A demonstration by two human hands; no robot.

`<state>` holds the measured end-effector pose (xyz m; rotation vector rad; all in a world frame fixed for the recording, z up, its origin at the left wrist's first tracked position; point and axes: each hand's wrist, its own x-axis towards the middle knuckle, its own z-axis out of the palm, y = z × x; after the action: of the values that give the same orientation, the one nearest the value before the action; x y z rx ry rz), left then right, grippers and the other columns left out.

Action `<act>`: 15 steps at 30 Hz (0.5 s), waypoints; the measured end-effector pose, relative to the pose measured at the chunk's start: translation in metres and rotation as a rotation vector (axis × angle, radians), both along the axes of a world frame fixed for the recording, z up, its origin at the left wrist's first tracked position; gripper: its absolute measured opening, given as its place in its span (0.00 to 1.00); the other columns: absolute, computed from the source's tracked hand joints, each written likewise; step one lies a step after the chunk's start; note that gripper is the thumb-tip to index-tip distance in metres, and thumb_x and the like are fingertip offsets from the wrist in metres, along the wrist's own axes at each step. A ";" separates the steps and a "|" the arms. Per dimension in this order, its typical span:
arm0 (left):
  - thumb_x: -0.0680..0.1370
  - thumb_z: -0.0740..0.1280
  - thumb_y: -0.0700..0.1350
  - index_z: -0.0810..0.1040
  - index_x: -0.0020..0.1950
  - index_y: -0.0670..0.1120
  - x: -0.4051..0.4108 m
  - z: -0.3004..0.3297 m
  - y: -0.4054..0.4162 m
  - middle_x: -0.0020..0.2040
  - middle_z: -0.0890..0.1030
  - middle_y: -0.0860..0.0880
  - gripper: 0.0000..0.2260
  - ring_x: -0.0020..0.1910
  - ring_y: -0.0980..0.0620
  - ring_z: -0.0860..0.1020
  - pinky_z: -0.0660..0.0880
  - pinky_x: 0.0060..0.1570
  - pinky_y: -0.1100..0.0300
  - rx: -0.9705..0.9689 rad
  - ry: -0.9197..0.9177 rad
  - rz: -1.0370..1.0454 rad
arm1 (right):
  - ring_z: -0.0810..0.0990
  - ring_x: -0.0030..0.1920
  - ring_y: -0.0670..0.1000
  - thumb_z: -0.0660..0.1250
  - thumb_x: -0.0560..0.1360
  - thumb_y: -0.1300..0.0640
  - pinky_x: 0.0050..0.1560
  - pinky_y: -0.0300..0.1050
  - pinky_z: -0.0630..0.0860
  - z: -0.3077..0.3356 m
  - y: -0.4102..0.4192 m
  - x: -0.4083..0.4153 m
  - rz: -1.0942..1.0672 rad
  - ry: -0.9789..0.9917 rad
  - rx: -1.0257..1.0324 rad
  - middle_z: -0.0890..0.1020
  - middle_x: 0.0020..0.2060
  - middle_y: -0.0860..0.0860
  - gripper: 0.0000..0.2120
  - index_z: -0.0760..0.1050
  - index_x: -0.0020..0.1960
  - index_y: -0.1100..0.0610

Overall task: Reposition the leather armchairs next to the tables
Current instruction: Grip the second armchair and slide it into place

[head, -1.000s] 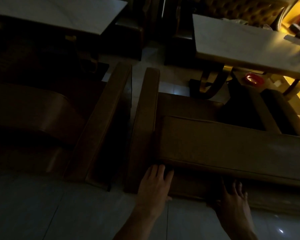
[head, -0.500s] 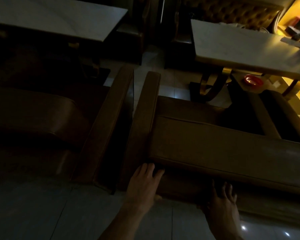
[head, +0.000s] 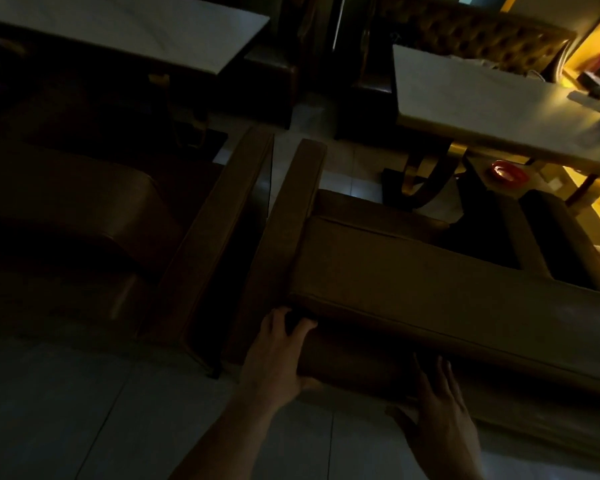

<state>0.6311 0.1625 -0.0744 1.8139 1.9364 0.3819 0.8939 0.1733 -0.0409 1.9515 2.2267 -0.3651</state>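
Two brown leather armchairs stand side by side with their backs toward me, in dim light. The right armchair faces a pale-topped table; the left armchair faces another pale table. My left hand lies flat against the back of the right armchair near its left corner, fingertips tucked under the back cushion's lower edge. My right hand presses flat on the same chair's back, lower and further right, fingers spread. A narrow gap separates the two chairs' armrests.
A red ashtray sits below the right table beside its curved gold leg. A tufted sofa stands behind that table. Dark seats fill the space between the tables. Pale floor tiles lie under me.
The right armchair's back has swung left, narrowing the gap to the left chair at my end. Both hands stayed pressed on its back and moved left with it.
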 end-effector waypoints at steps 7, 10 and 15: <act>0.59 0.76 0.69 0.58 0.71 0.62 0.007 0.000 -0.001 0.74 0.53 0.49 0.45 0.72 0.45 0.58 0.73 0.62 0.43 -0.010 0.000 0.045 | 0.49 0.74 0.70 0.65 0.60 0.24 0.70 0.65 0.60 0.002 0.007 0.093 -0.465 -0.097 -0.052 0.46 0.76 0.64 0.59 0.33 0.76 0.43; 0.56 0.75 0.72 0.60 0.71 0.61 0.013 0.004 0.001 0.72 0.56 0.48 0.47 0.70 0.44 0.60 0.72 0.63 0.42 -0.021 0.025 0.079 | 0.49 0.72 0.75 0.61 0.61 0.21 0.70 0.65 0.62 -0.003 0.016 0.093 -0.409 -0.140 -0.067 0.43 0.74 0.69 0.59 0.22 0.70 0.41; 0.58 0.74 0.71 0.62 0.69 0.61 0.017 0.004 -0.001 0.71 0.56 0.50 0.44 0.69 0.46 0.60 0.72 0.62 0.43 -0.013 0.032 0.116 | 0.52 0.71 0.76 0.56 0.58 0.18 0.69 0.65 0.64 -0.016 0.021 0.095 -0.369 -0.194 -0.053 0.46 0.72 0.71 0.61 0.18 0.69 0.41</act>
<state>0.6481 0.1616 -0.0701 1.7137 2.0677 0.3791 0.9888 0.1948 -0.0565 2.2594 1.7218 -0.2616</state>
